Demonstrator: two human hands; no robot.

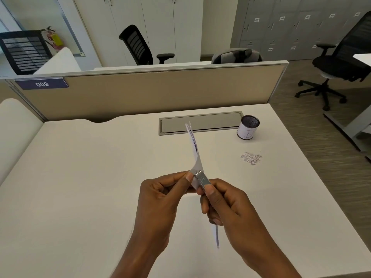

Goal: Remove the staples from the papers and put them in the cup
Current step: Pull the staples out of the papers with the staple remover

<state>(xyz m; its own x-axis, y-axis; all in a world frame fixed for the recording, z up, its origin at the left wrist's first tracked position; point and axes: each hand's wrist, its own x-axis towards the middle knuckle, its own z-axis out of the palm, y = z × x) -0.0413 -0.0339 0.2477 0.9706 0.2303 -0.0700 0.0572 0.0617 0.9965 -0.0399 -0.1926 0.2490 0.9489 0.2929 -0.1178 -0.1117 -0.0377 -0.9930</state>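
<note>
Both hands hold a thin stack of white papers (194,149) edge-on above the middle of the desk. My left hand (160,197) pinches the papers' lower part between thumb and fingers. My right hand (224,205) grips a small silver metal staple remover (202,180) whose tip sits against the papers by my left thumb. The staple itself is hidden. A black mesh cup (248,127) with a white paper label stands at the back right of the desk. A small pile of loose staples (252,157) lies on the desk in front of the cup.
The white desk (80,187) has a grey cable hatch (200,122) at the back and a beige partition (152,91) behind it. The desk's right edge drops to the floor, where a black office chair (339,63) stands.
</note>
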